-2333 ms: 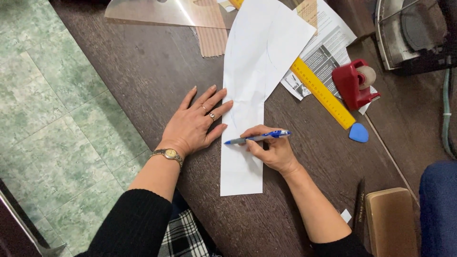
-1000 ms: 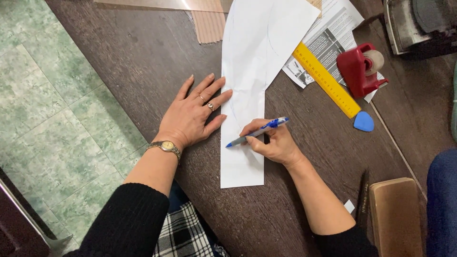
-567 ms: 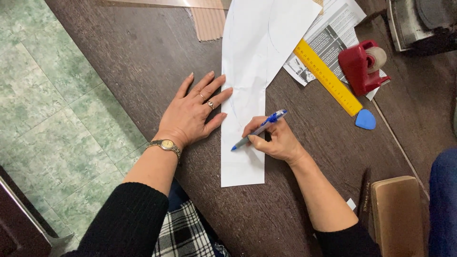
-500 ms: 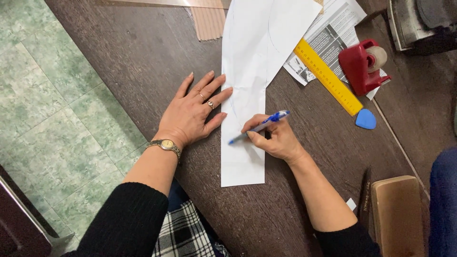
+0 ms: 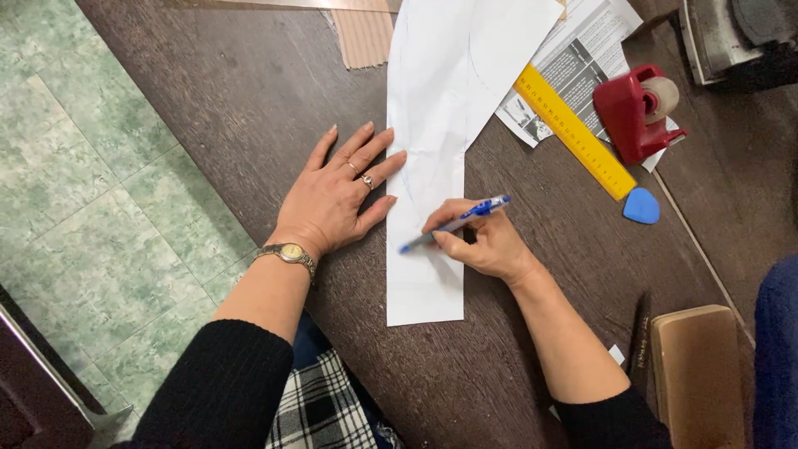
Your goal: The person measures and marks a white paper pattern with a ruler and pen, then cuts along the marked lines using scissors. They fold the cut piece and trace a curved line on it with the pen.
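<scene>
Nearest the camera, two black sleeves are reaching forward over a dark wooden tabletop (image 5: 208, 108), with a patch of plaid fabric (image 5: 320, 407) showing between them. To the right, a tan block (image 5: 690, 374) is sitting at the tabletop's near edge, with a dark, slim tool (image 5: 638, 341) lying just beside it.

The left hand (image 5: 337, 199) is lying flat and released, fingers spread, wearing a wristwatch (image 5: 287, 254) and a ring. Its fingertips are pressing on the left edge of a long white paper sheet (image 5: 440, 108), which is stretching from just beyond the forearms up toward the far edge of the tabletop, widening as it goes. The right hand (image 5: 482, 241) is resting on the sheet's narrow lower part, grasping a blue pen (image 5: 453, 224) between thumb and fingers; the pen is slanting, its tip touching the paper near the left hand's thumb.

Further off to the right, a blue triangular chalk piece (image 5: 641, 205) is lying on the bare wood, near the end of a yellow ruler (image 5: 573, 133). The ruler is lying diagonally across printed pages (image 5: 582, 50), and a red tape dispenser (image 5: 636, 112) is standing just beside it. At the far edge, a strip of corrugated cardboard (image 5: 366, 37) is lying left of the sheet.
</scene>
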